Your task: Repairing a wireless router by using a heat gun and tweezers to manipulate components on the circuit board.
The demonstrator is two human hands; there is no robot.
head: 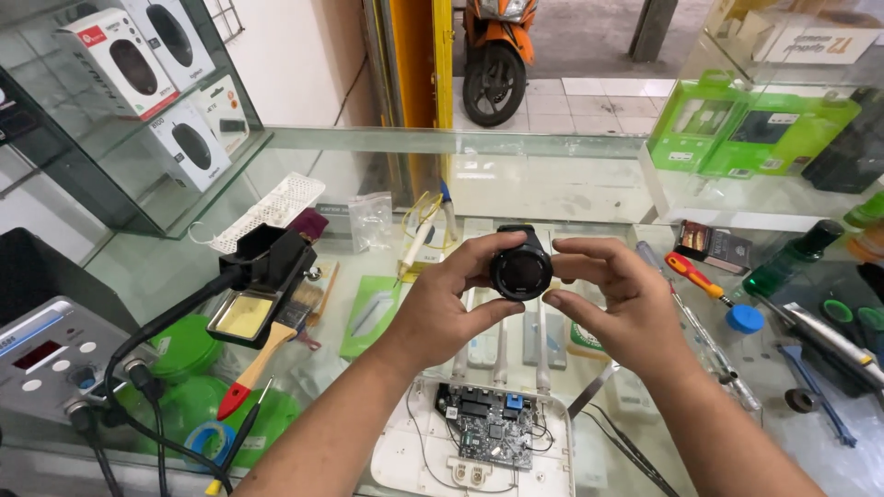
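Round black digital wristwatch [521,270] with dark face: held above the glass counter [552,175], pinched between both hands. Left hand [448,299] grips its left side, thumb below, fingers curled over the top. Right hand [614,296] grips its right side, thumb and forefinger pressed against the case. Directly beneath: opened white plastic router [479,442] with exposed circuit board. Left of it: black soldering-iron stand [262,276] and red-handled brush [261,364].

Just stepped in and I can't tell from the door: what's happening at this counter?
A person holds a round black watch body up between both hands, left hand and right hand, over a glass counter. Below it lies an opened white router with its circuit board bare. A soldering iron stand, a brush and a red-handled screwdriver lie around.
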